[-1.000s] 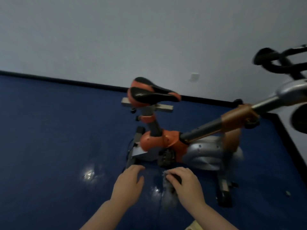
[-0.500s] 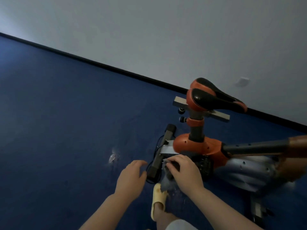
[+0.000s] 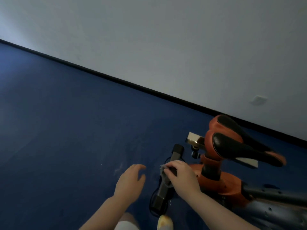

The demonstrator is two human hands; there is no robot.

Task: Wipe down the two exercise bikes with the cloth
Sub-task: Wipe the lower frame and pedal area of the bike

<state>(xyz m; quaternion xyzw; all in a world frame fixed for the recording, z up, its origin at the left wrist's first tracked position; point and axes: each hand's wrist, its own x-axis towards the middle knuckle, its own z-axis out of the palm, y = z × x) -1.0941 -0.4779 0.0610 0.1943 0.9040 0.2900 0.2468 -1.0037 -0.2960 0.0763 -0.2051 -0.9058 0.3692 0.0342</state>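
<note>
An orange and grey exercise bike [image 3: 221, 181] stands at the lower right, with its orange and black saddle [image 3: 239, 143] above the frame. Its grey rear floor bar [image 3: 166, 186] runs towards me. My right hand [image 3: 181, 176] grips a grey cloth [image 3: 164, 177] and holds it on the middle of that bar. My left hand [image 3: 131, 181] hovers just left of the bar with fingers loosely spread and holds nothing. Only one bike is in view.
Blue floor [image 3: 66, 138] spreads to the left and behind. A white wall with a black skirting strip [image 3: 132, 83] runs diagonally behind the bike. A black cable [image 3: 153, 196] loops beside the bar. My yellow slipper [image 3: 164, 222] is at the bottom edge.
My view has swung left, so the bike now sits further right and its front is out of frame. My right hand with the cloth has moved up along the rear floor bar.
</note>
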